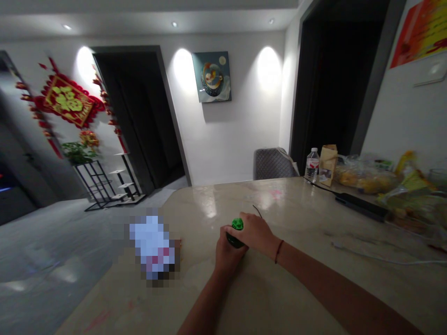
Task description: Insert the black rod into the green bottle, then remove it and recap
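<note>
Both my hands meet on a small dark object with a bright green top (237,225) standing on the beige marble table (279,298). My left hand (226,255) wraps round its lower dark part from the near side. My right hand (254,232) curls over it from the right, fingers closed beside the green top. A thin dark cord (257,211) trails away behind the right hand. A red string circles my right wrist.
A water bottle (312,165), a brown paper bag (328,164) and plastic bags of food (366,174) line the table's far right by the wall. A black bar (359,206) and white cable (377,258) lie there. A grey chair (272,163) stands behind the table. A blurred patch sits at the table's left edge.
</note>
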{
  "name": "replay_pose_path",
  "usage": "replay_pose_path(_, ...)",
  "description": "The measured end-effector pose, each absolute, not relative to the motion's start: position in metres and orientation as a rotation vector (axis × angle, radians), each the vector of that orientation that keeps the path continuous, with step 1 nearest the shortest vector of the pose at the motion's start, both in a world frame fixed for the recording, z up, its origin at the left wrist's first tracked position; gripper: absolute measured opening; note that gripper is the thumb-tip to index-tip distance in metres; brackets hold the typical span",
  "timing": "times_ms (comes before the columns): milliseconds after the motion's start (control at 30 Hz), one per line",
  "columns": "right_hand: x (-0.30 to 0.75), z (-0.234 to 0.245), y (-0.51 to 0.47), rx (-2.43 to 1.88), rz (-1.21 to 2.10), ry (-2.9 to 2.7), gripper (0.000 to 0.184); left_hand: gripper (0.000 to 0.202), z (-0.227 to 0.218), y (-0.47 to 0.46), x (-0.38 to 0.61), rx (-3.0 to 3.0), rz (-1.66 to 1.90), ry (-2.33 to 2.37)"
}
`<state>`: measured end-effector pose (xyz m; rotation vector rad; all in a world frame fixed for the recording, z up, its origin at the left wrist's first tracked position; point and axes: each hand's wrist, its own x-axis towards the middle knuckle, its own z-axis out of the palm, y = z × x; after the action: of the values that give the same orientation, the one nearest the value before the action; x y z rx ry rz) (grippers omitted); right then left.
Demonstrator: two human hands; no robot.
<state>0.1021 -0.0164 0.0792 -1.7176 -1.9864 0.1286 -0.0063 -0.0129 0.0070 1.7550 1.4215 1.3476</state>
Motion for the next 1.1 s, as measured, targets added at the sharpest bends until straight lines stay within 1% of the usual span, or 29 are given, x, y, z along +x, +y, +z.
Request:
replay_pose_path(167, 0.108, 0.083, -0.021, -1.647, 0.113, -2.018, 0.044, 0.044, 0.009, -0.015, -0.007, 1.807, 1.331, 1.564)
replay_pose_path(333, 0.123, 0.089, -0.016, -1.598, 0.262, -2.025, 0.037, 0.052, 0.006, -0.010, -0.008, 1.955, 1.400, 1.711)
replay_pose_path(667, 0.144, 0.099, 0.000, -1.500, 0.438, -2.115, 0.044, 0.054, 0.009, -0.018, -0.002, 1.997, 1.423, 1.565)
replay_pose_path(933, 0.157, 0.093, -0.001, -1.543, 0.453, -2.172, 0.049, 0.055, 0.011, -0.021, 0.001, 2.122, 1.307, 1.576)
replay_pose_path(1100, 0.160, 0.094, -0.003, -1.498, 0.559, -2.162, 0.048, 0.054, 0.011, -0.021, 0.002, 2.148, 1.265, 1.594)
